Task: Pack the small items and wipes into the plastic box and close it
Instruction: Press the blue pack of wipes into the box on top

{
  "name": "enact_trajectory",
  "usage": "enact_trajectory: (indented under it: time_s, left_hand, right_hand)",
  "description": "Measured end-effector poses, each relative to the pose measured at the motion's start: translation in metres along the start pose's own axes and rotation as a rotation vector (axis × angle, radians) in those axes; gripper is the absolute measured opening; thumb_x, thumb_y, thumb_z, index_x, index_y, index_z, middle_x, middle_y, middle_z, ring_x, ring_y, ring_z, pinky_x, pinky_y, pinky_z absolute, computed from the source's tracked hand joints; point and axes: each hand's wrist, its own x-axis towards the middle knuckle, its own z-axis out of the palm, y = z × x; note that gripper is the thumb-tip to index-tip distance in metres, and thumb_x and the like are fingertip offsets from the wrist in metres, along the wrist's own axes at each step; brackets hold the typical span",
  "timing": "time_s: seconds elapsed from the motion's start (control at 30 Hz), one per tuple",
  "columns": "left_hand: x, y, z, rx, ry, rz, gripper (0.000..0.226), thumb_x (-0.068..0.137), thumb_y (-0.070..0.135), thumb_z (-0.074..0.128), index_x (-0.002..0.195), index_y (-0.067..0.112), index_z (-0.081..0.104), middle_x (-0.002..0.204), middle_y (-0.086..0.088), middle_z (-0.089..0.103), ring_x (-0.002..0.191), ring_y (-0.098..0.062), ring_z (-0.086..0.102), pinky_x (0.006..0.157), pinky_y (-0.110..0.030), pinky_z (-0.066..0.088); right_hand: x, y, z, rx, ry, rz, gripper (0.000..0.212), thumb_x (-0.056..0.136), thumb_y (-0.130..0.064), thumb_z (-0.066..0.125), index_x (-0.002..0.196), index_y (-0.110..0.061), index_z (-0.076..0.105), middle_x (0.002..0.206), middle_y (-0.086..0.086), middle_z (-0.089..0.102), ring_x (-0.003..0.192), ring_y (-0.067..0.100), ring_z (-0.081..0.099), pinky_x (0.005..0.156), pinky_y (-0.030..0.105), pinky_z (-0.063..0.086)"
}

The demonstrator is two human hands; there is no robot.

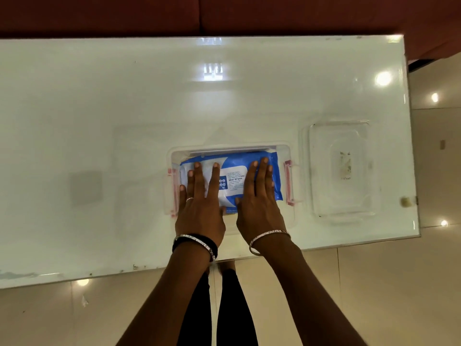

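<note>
A blue and white pack of wet wipes [234,181] lies flat inside the clear plastic box [284,149], which has pink latches on its left and right ends. My left hand [199,206] rests palm down on the left half of the pack, fingers spread. On the right half my right hand [259,201] presses flat in the same way. Neither hand grips anything. The clear lid [341,171] lies apart on the table to the right of the box. Any small items under the pack are hidden.
The box stands near the front edge of a glossy white table [124,108]. A dark red sofa [224,13] runs along the far side. Tiled floor [374,295] lies below and to the right.
</note>
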Motion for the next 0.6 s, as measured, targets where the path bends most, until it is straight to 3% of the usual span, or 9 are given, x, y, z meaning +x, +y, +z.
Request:
enact_trajectory:
  time_s: [0.13,0.2,0.27,0.3,0.33,0.37,0.43,0.53,0.6]
  left_hand:
    - [0.004,0.006,-0.011,0.002,-0.052,-0.006,0.092,0.092,0.038,0.057,0.153,0.028,-0.012,0.163,-0.009,-0.015,0.151,-0.03,-0.008,0.12,-0.042,0.013]
    - [0.001,0.013,-0.021,-0.026,-0.058,-0.011,0.083,0.093,0.041,0.053,0.154,0.027,-0.002,0.164,-0.009,-0.005,0.151,-0.03,0.002,0.119,-0.043,0.017]
    - [-0.003,0.02,-0.032,-0.098,0.002,0.01,0.067,0.094,0.04,0.053,0.152,0.026,0.021,0.161,-0.008,0.021,0.146,-0.03,0.027,0.114,-0.042,0.034]
    - [-0.004,0.024,-0.037,-0.15,0.071,0.044,0.056,0.094,0.037,0.054,0.146,0.026,0.034,0.153,-0.006,0.04,0.137,-0.028,0.043,0.105,-0.04,0.044]
    - [-0.005,0.031,-0.043,-0.198,0.152,0.097,0.045,0.095,0.034,0.054,0.138,0.025,0.046,0.14,-0.003,0.056,0.124,-0.025,0.056,0.095,-0.037,0.049]
    - [-0.003,0.04,-0.048,-0.237,0.226,0.149,0.035,0.095,0.03,0.054,0.13,0.024,0.055,0.127,0.0,0.065,0.113,-0.021,0.062,0.089,-0.035,0.052]
    - [0.004,0.063,-0.056,-0.311,0.32,0.23,0.023,0.096,0.022,0.053,0.115,0.021,0.064,0.11,0.005,0.071,0.102,-0.015,0.066,0.087,-0.034,0.053]
    - [0.027,0.104,-0.061,-0.413,0.334,0.366,0.017,0.095,0.015,0.054,0.104,0.016,0.068,0.098,0.005,0.073,0.09,-0.013,0.068,0.082,-0.035,0.056]
    - [0.048,0.134,-0.06,-0.496,0.279,0.428,0.017,0.092,0.015,0.056,0.103,0.016,0.07,0.098,0.005,0.073,0.088,-0.011,0.068,0.081,-0.033,0.057]
  right_hand:
    - [0.001,-0.003,-0.014,0.057,-0.07,-0.019,0.092,0.098,-0.02,0.054,0.152,-0.009,-0.02,0.16,0.012,-0.03,0.148,0.029,-0.026,0.125,0.043,0.005]
    - [-0.004,0.001,-0.027,0.164,-0.061,-0.035,0.081,0.099,-0.023,0.053,0.156,-0.013,-0.004,0.164,0.009,-0.018,0.153,0.027,-0.008,0.123,0.039,0.021]
    - [-0.014,0.012,-0.042,0.323,0.167,-0.05,0.051,0.097,-0.021,0.057,0.146,-0.013,0.044,0.157,0.012,0.037,0.138,0.024,0.047,0.105,0.034,0.048]
    - [-0.02,0.02,-0.049,0.41,0.342,-0.03,0.033,0.096,-0.02,0.059,0.128,-0.014,0.063,0.132,0.011,0.065,0.114,0.021,0.067,0.091,0.033,0.056]
    - [-0.029,0.03,-0.056,0.507,0.491,0.026,0.022,0.095,-0.021,0.059,0.113,-0.018,0.07,0.105,0.005,0.077,0.091,0.016,0.075,0.079,0.031,0.059]
    - [-0.036,0.041,-0.063,0.605,0.588,0.106,0.019,0.094,-0.023,0.056,0.106,-0.021,0.071,0.086,0.0,0.079,0.076,0.011,0.076,0.071,0.031,0.06]
    - [-0.049,0.07,-0.07,0.751,0.687,0.288,0.018,0.094,-0.024,0.053,0.101,-0.022,0.07,0.071,-0.004,0.076,0.064,0.007,0.074,0.064,0.036,0.06]
    - [-0.056,0.116,-0.065,0.877,0.719,0.588,0.016,0.094,-0.012,0.056,0.099,-0.015,0.071,0.072,0.001,0.073,0.06,0.011,0.072,0.064,0.041,0.061]
    - [-0.058,0.148,-0.059,1.012,0.693,0.779,0.017,0.091,-0.007,0.059,0.106,-0.009,0.069,0.078,0.007,0.072,0.059,0.011,0.069,0.053,0.033,0.057]
